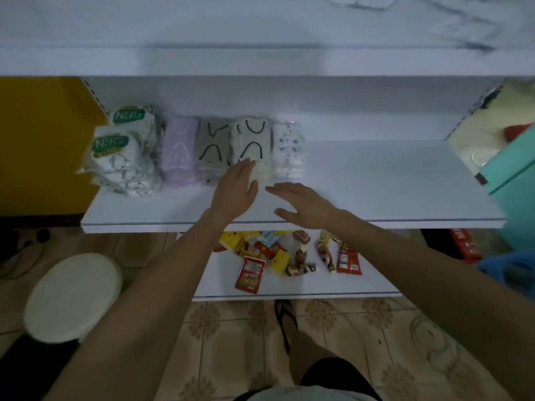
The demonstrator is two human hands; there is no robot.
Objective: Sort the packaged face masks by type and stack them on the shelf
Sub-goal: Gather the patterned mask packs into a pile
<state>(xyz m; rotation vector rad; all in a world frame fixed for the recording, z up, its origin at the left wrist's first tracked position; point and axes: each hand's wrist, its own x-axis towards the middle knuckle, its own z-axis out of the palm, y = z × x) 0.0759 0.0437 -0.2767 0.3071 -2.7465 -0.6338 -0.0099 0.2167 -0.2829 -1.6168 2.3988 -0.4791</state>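
The white shelf [376, 183] carries 5 sorts of packaged masks in a row toward its 10 o'clock corner. Below it, at 6 o'clock, sits a lower shelf [304, 287]. A round white stool [72, 296] stands on the floor at 8 o'clock. In the row, 2 piles of N95 packs [121, 151] lie farthest toward 9 o'clock, then purple masks [178, 151], grey masks [214, 146], cream masks [253, 140] and patterned masks [289, 149], side by side. The left grip [236, 186] lies open, fingers straight, tips touching the front of the cream masks at its 12 o'clock. The right grip [304, 204], at its 3 o'clock, hovers flat and open, holding nothing. Loose snack packets [278, 253] lie on the lower shelf.
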